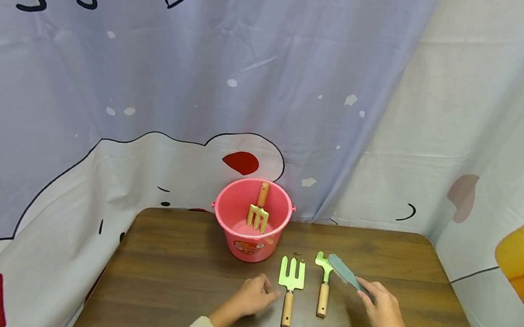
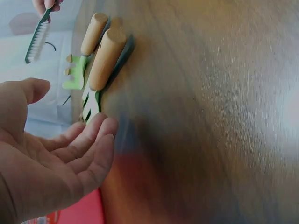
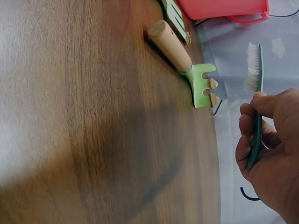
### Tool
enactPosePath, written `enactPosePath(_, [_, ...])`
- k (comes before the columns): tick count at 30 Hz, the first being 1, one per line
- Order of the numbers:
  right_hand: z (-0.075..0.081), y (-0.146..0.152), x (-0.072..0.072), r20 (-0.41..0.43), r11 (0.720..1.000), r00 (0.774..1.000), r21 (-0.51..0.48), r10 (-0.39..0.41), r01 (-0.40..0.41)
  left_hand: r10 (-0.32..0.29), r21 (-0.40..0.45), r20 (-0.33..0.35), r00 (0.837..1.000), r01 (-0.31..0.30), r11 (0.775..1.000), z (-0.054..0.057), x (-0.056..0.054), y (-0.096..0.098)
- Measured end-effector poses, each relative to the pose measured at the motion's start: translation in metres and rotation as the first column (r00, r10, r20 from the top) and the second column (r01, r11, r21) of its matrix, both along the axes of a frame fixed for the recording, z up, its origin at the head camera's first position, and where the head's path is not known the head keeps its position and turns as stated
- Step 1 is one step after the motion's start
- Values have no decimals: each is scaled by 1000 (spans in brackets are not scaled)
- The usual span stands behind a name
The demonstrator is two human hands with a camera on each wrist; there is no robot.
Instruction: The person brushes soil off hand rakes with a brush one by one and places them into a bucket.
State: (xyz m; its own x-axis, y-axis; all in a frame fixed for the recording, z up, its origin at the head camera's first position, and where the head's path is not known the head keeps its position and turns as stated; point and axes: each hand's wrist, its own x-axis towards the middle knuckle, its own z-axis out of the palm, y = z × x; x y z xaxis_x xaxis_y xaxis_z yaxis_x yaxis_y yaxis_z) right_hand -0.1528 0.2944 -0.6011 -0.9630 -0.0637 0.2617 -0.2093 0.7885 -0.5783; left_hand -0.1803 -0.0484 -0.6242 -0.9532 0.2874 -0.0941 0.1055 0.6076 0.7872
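Observation:
My right hand (image 1: 383, 311) grips the dark handle of a grey-green brush (image 1: 343, 270) with white bristles (image 3: 252, 67), holding it up over the table. Thumb and fingers wrap the handle in the right wrist view. Below the brush head lies a small green hand rake (image 1: 326, 277) with a wooden handle. Beside it, to the left, is a green garden fork (image 1: 292, 281), also wooden-handled. My left hand (image 1: 252, 296) is just left of that fork, fingers loosely bent and holding nothing, as the left wrist view (image 2: 65, 158) also shows.
A pink bucket (image 1: 233, 221) stands at the back of the wooden table (image 1: 163, 279), with a yellow-green fork (image 1: 259, 211) inside, handle up. Small tan bits (image 3: 214, 84) show at the rake's tines. A patterned curtain (image 1: 305, 79) hangs behind the table.

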Motion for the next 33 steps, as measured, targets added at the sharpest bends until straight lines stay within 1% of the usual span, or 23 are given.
enactPosePath(4, [0, -2, 2, 4, 1000, 1000, -19, 6, -6, 60, 34, 45, 997, -61, 998, -9, 2, 11])
enactPosePath(6, [0, -1, 2, 6, 1000, 1000, -25, 4, -4, 85, 35, 49, 995, -87, 996, -11, 2, 17])
enactPosePath(9, [2, -1, 1, 0, 1000, 1000, -19, -12, 12, 100, -31, 34, 994, -99, 995, -13, 3, 24])
enactPosePath(11, [2, 0, 1, -11, 1000, 1000, -10, -23, 23, 98, -74, 7, 995, -97, 993, -13, 4, 29])
enactPosePath(13, [3, 1, 0, -18, 1000, 999, -3, -30, 30, 98, -125, 4, 995, -97, 988, -13, 5, 34])
enactPosePath(16, [3, 1, 0, -19, 1000, 1000, -5, -22, 22, 100, -202, 6, 995, -97, 975, -12, 7, 41])
enactPosePath(19, [3, 1, 0, -11, 1000, 1000, -12, -8, 8, 107, -298, 10, 994, -99, 949, -11, 7, 47])
enactPosePath(22, [4, 1, -1, -20, 1000, 1000, -8, -11, 11, 115, -360, -8, 993, -110, 926, -12, 7, 50])
enactPosePath(27, [4, 2, -2, -42, 1000, 999, 4, -16, 16, 138, -404, -31, 990, -138, 904, -11, 8, 54])
enactPosePath(33, [5, 4, -4, -41, 1000, 999, 3, -8, 8, 127, -446, -42, 991, -132, 885, -10, 7, 61])
